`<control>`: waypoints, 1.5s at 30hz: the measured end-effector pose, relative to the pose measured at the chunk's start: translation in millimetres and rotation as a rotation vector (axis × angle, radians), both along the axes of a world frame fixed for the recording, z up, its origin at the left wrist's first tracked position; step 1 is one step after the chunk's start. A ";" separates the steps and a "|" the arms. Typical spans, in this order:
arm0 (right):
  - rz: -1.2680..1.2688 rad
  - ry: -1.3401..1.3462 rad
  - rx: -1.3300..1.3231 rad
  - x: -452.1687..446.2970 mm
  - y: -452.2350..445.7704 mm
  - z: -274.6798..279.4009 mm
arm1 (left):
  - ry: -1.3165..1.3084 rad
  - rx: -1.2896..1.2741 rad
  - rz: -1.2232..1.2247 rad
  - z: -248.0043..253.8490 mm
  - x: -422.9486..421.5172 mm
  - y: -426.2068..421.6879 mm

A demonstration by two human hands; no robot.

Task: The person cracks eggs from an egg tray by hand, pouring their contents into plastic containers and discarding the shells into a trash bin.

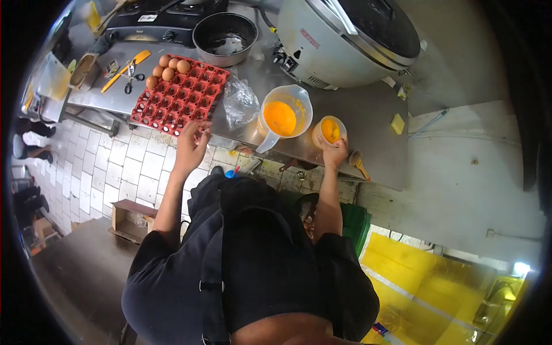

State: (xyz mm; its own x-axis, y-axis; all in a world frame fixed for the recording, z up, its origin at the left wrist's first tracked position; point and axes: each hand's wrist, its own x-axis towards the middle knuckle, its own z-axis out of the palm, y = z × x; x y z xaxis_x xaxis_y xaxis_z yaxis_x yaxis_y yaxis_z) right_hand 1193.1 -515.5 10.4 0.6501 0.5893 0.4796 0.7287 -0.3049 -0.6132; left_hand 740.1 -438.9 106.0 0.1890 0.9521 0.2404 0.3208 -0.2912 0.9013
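Note:
My right hand (334, 154) grips a small plastic cup (317, 137) with yellow-orange beaten egg in it, near the front of the steel counter. Just left of it stands a larger translucent measuring jug (303, 103), partly filled with orange egg liquid; its handle points toward me. My left hand (194, 142), fingers apart and holding nothing, is at the front edge of a red egg tray (187, 100). Several brown eggs (168, 73) sit in the tray's far left corner, and most other cells hold none. A crumpled clear plastic bag (240, 103) lies between tray and jug.
Behind are a dark round pan (225, 37), a gas stove (164, 26) and a large grey cooker (339, 46). Scissors (134, 76) and a yellow-orange spatula (125, 71) lie left of the tray. A brush (359, 165) rests at the right front edge. A green bin (356, 224) stands below.

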 end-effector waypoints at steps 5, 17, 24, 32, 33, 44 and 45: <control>0.274 -0.157 -0.035 6.7 -9.5 61.6 | 0.129 0.061 0.114 -16.5 -45.9 16.9; 0.631 -0.321 -0.368 -81.9 23.6 249.1 | 0.468 0.253 0.304 -51.9 -108.6 130.9; 0.668 -0.637 -0.890 -114.4 64.3 258.1 | 0.684 0.258 0.414 -88.1 -121.7 199.0; 0.832 -0.817 -1.202 -156.1 125.4 264.8 | 0.834 0.159 0.451 -102.3 -125.6 228.5; 0.870 -0.907 -1.249 -163.0 129.2 260.6 | 0.822 0.193 0.391 -109.4 -137.1 238.4; 0.702 -0.601 -1.247 -137.9 124.7 258.5 | 0.460 0.150 0.485 -114.3 -161.7 233.5; 0.735 -0.616 -1.024 -110.6 109.2 256.0 | 0.338 0.147 0.560 -110.5 -159.2 226.3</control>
